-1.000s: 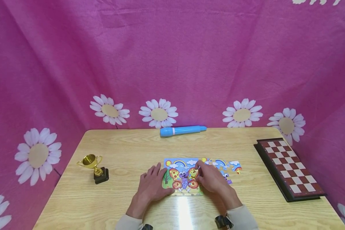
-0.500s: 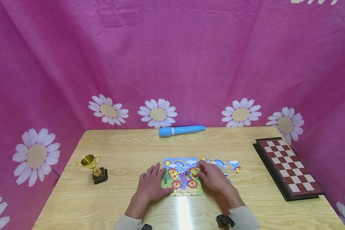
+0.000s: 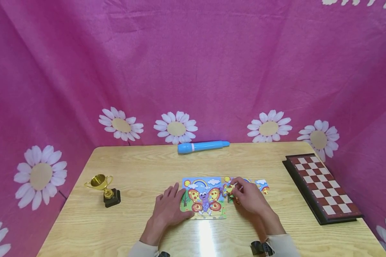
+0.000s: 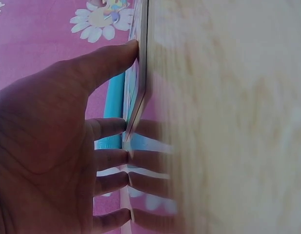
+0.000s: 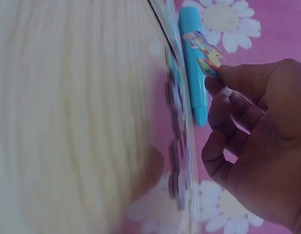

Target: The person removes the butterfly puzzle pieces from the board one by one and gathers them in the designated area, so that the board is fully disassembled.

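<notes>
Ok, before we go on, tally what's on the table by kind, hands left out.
Gold two-handled trophy cup: 1
Light-blue cylindrical stick: 1
Red-and-white checkered board with black sides: 1
Rectangular, colourful butterfly picture board: 1
Total: 4, leaving out the small multicoloured jigsaw pieces, partly hidden by the right hand, so no sure count.

The puzzle is blue and green with a purple, yellow and red butterfly print; the piece mixes yellow, red and green. The tube is blue, pale-banded; the trophy gold and black; the chessboard red-and-white checked; the table pale-grained; the cloth magenta, daisy-printed in white.
</notes>
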The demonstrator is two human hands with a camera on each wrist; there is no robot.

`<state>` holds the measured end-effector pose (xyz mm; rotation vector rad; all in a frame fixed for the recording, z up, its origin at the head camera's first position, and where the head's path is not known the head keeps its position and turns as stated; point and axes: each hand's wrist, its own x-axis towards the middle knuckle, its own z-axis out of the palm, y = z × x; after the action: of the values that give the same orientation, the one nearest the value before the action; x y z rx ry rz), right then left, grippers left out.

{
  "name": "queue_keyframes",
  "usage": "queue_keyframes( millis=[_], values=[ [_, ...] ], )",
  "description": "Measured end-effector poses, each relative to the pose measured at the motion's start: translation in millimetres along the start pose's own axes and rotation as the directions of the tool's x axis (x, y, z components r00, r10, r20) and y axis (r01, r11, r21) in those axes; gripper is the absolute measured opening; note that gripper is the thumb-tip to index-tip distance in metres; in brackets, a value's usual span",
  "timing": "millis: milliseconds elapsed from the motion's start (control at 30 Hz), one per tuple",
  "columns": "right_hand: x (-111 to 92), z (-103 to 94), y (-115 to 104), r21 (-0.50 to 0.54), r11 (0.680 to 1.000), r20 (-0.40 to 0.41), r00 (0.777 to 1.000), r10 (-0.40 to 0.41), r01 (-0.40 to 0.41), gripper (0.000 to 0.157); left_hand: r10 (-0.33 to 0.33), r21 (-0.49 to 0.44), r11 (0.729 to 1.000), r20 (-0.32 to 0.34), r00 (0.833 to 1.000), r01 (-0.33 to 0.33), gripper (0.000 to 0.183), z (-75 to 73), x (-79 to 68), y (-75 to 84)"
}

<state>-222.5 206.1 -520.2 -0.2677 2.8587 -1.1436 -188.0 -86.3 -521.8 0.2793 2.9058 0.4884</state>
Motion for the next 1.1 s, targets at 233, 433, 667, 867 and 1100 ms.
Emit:
queue_keyframes(
  millis=[233, 433, 667, 867, 1100],
  values=[
    [-7.0, -13.2, 14.9, 0.032, 0.995, -0.004, 0.995, 0.097, -0.097, 0.019, -0.001, 0.001, 1.0, 0.002, 1.0, 0.001, 0.087, 0.8, 0.6, 0.0],
    [-16.7, -25.1, 27.9, 0.052, 0.99, -0.012, 0.991, 0.134, -0.133, 0.02, -0.002, 0.004, 1.0, 0.002, 1.0, 0.002, 0.088, 1.5, 1.1, -0.3],
    [-26.3, -38.0, 42.5, -0.023, 0.994, -0.071, 0.992, 0.105, -0.107, 0.019, 0.0, -0.006, 1.0, 0.004, 1.0, 0.0, 0.089, 1.7, 0.4, -0.8],
    [-32.1, -48.1, 53.3, -0.067, 0.988, -0.094, 0.987, 0.129, -0.136, 0.021, -0.006, -0.009, 1.0, 0.0, 1.0, 0.006, 0.089, 0.9, 0.3, -0.7],
    [-38.7, -57.1, 65.5, -0.107, 0.978, -0.091, 0.981, 0.17, -0.18, 0.024, -0.009, -0.022, 1.0, 0.003, 1.0, 0.009, 0.089, -0.1, -0.2, 0.1]
  ],
)
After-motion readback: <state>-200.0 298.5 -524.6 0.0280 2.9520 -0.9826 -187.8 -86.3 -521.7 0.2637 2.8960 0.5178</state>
